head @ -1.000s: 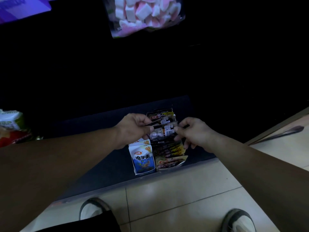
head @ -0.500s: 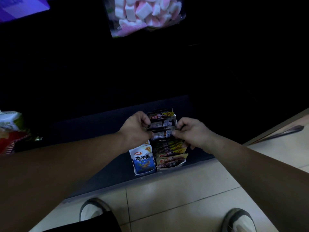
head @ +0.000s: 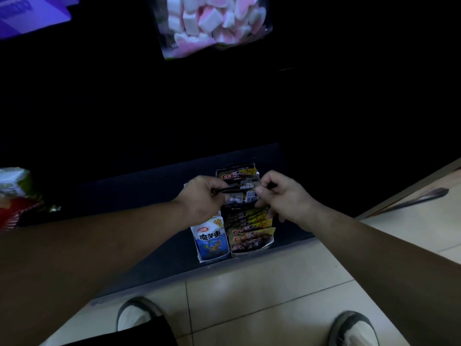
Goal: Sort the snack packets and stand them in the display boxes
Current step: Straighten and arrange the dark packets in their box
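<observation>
Two display boxes stand side by side on a dark low shelf. The left box shows a blue-and-white packet at its front. In the right box several dark packets with yellow corners stand in a row. My left hand and my right hand each pinch an upper corner of a dark snack packet, holding it upright over the middle of the right box's row. More packets stand behind it.
A bag of pink and white marshmallows hangs above. Green and red snack bags lie at the left edge. A purple box sits at the top left. Pale floor tiles and my two shoes are below the shelf.
Both hands have moved slightly away from me with the dark packet, which now sits lower among the standing packets of the right box.
</observation>
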Demonstrator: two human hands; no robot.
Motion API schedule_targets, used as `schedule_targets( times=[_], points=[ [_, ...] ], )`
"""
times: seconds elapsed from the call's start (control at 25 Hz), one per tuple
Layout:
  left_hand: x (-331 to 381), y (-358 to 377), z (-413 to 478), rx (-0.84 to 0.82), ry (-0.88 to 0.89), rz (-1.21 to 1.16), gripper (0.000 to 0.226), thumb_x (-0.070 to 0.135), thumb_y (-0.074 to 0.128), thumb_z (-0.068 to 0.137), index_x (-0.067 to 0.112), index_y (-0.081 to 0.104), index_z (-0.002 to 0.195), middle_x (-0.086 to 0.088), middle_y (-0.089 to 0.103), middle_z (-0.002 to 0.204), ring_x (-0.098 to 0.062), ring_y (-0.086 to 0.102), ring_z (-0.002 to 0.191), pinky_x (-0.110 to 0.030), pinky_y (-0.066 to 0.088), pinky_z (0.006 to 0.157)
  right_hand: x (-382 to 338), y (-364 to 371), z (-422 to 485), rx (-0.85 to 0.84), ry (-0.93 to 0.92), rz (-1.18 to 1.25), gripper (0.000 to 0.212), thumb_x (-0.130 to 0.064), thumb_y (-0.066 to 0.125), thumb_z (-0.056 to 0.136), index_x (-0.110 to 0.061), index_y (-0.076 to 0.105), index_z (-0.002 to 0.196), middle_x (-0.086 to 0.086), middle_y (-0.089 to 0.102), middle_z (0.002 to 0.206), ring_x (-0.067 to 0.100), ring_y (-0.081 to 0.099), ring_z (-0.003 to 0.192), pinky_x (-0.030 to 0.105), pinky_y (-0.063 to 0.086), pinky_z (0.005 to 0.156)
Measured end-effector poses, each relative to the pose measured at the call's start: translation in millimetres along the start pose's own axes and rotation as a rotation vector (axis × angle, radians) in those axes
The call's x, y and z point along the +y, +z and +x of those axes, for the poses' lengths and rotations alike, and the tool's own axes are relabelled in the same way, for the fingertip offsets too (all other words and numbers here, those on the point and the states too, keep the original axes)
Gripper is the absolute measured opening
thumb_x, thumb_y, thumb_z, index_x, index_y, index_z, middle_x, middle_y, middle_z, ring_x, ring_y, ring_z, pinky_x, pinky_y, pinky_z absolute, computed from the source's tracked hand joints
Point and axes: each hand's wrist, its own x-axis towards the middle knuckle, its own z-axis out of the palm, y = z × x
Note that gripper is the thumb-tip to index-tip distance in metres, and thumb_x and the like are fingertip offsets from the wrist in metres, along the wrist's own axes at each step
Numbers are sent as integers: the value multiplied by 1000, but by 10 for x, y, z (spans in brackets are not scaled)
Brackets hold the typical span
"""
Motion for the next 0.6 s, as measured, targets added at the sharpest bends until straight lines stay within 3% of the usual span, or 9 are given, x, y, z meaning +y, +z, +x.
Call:
schedule_targets(
  times=[0.08,0.16,0.28,0.36,0.44,0.52,0.6],
  points=[
    [21,-10,-56,-13,24,-4,14,18,61,100,24,73,103,6,72,84,-8,69,73,-28,58,62,-4,-63,-27,-51,86,84,19,-42,55,103,-23,58,103,5,77,96,20,68,63,31,43,48],
    [48,8,-149,-68,55,1,15,21,57,103,25,71,107,2,73,89,-5,71,75,-35,62,66,-6,-134,-42,-126,244,204,39,-61,45,101,-28,59,117,5,79,101,24,70,69,30,44,51],
    [77,65,-275,-125,165,82,16,22,52,104,29,66,105,0,69,96,-10,70,84,-32,58,70,-6,-142,14,-158,389,255,56,-71,45,96,-25,60,123,6,79,96,24,69,65,26,41,49],
    [78,74,-337,-139,287,96,19,19,54,103,25,69,112,5,62,101,-8,65,89,-28,55,79,-36,-96,47,-165,415,252,41,-54,62,94,-20,67,116,2,77,88,19,64,56,24,35,47],
    [47,45,-366,-210,370,119,24,11,60,99,19,73,118,9,60,104,-1,60,95,-16,50,82,-55,-79,67,-147,430,257,21,-24,74,89,-20,69,109,2,71,82,15,59,54,23,31,47],
    [-3,8,-402,-290,352,102,37,-5,63,89,19,76,115,7,57,113,-4,60,99,-16,50,81,-28,-88,89,-100,412,238,39,-6,80,80,-23,68,113,3,74,87,16,62,63,25,39,51],
    [-28,-12,-419,-271,311,74,47,-13,59,78,20,75,108,5,51,122,-9,60,97,-14,48,75,-5,-95,81,-51,369,254,54,-4,85,73,-25,66,119,4,78,96,22,71,83,35,56,71]
  ],
)
